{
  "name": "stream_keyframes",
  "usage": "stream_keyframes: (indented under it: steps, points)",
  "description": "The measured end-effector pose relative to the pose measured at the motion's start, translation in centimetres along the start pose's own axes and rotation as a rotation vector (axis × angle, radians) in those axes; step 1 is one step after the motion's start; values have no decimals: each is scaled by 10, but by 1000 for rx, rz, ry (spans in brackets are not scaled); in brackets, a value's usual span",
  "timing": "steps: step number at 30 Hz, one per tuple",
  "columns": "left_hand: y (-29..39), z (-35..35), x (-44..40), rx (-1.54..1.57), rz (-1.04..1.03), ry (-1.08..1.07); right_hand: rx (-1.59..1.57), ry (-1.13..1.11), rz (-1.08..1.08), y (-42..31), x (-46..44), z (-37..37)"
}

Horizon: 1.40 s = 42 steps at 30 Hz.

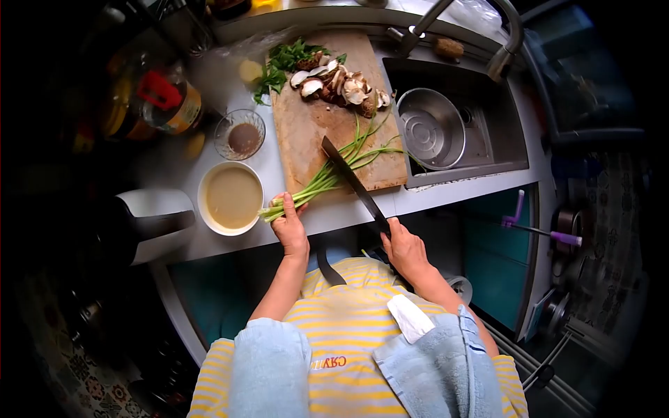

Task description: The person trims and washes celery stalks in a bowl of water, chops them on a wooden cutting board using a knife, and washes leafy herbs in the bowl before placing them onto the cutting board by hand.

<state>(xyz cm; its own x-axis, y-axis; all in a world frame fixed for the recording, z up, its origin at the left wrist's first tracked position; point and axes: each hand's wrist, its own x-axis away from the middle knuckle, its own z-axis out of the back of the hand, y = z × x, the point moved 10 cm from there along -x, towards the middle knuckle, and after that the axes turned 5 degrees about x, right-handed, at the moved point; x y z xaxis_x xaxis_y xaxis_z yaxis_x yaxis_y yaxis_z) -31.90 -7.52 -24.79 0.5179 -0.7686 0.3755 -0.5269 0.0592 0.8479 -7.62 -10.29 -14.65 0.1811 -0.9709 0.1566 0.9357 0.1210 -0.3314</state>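
Green stalks [324, 180] lie diagonally over the front of a wooden cutting board [300, 139], their pale ends gripped by my left hand [291, 226] at the board's front left corner. My right hand [405, 249] is closed round the handle of a dark-bladed knife [355, 182]. The blade crosses over the stalks, its tip pointing to the board's middle; whether it touches them I cannot tell. Sliced mushrooms [348, 87] are heaped at the back of the board, beside green leaves [296, 56] at its back left.
Left of the board stand a bowl of cloudy liquid [232, 198], a small glass bowl with brown sauce [244, 138] and a red-labelled jar [171, 104]. A metal basin [432, 129] sits in the sink [498, 132] on the right, below a faucet [512, 49].
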Motion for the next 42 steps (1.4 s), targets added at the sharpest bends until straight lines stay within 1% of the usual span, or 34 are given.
stream_keyframes:
  steps: [3,4,5,7,8,10,11,13,15,17,19,21,24,28,31,34,37,38,41,42]
  points:
    - [41,-32,6,-158,-156,-184,-89,43,38,3,-2,13]
    - [58,-46,8,-259,-239,-278,-199,50,3,9,-4,23]
    - [72,-58,5,-465,-323,-338,-286,35,-103,15,-4,34]
    - [104,-98,11,-806,-560,-513,-428,86,-205,26,7,56]
    - [117,-124,19,-973,-657,-580,-494,155,-219,35,14,68]
    - [124,-176,32,-1307,-852,-712,-568,193,-312,57,26,88]
    - [108,-194,31,-1389,-856,-794,-625,196,-371,71,33,95]
    - [68,-232,30,-1549,-854,-963,-704,282,-414,90,42,113]
    - [4,-260,17,-1746,-623,-1074,-703,297,-404,106,46,123]
    - [-37,-285,28,-1883,-544,-1202,-743,324,-429,122,49,126]
    - [-76,-303,33,-1874,-686,-1238,-720,297,-469,136,53,124]
    - [-99,-304,26,-1874,-648,-1168,-696,254,-498,149,56,121]
    - [-89,-309,22,-1788,-610,-1091,-692,186,-511,164,55,115]
    - [-54,-299,23,-1611,-583,-1018,-708,132,-518,175,47,108]
    - [-21,-274,13,-1574,-480,-928,-717,118,-496,180,37,104]
    - [-5,-232,11,-1506,-675,-701,-681,127,-465,182,32,103]
    - [-29,-211,20,-1424,-764,-733,-642,86,-475,181,29,99]
    - [-28,-214,27,-1332,-891,-731,-603,86,-462,181,28,99]
    - [-40,-216,33,-1304,-1001,-761,-552,79,-434,175,28,98]
    - [-34,-215,33,-1241,-1042,-716,-524,77,-420,172,30,98]
